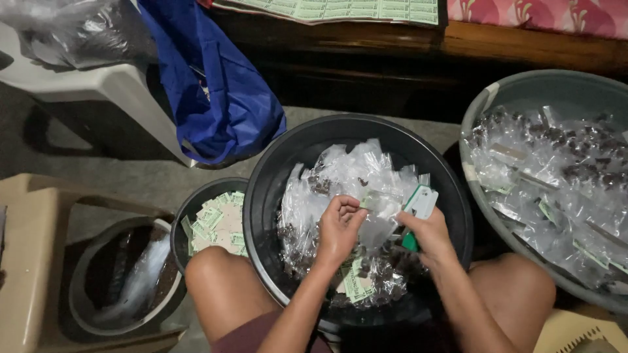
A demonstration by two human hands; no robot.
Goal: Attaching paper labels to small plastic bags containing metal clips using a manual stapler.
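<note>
A black round basin (275, 176) sits between my knees, filled with clear plastic packets (347, 173) of dark pieces and green paper labels. My left hand (338, 229) pinches the top of a small clear packet (378, 219) over the basin. My right hand (428, 235) is closed around a green and white stapler (418, 208), its head against the same packet. Both hands hover over the middle of the basin.
A smaller black tub (186, 212) of green labels (219, 222) stands at the left. A grey basin (504, 88) of filled packets stands at the right. A blue bag (222, 85) hangs at the back, a beige stool (33, 261) at far left, a wooden bench (510, 46) behind.
</note>
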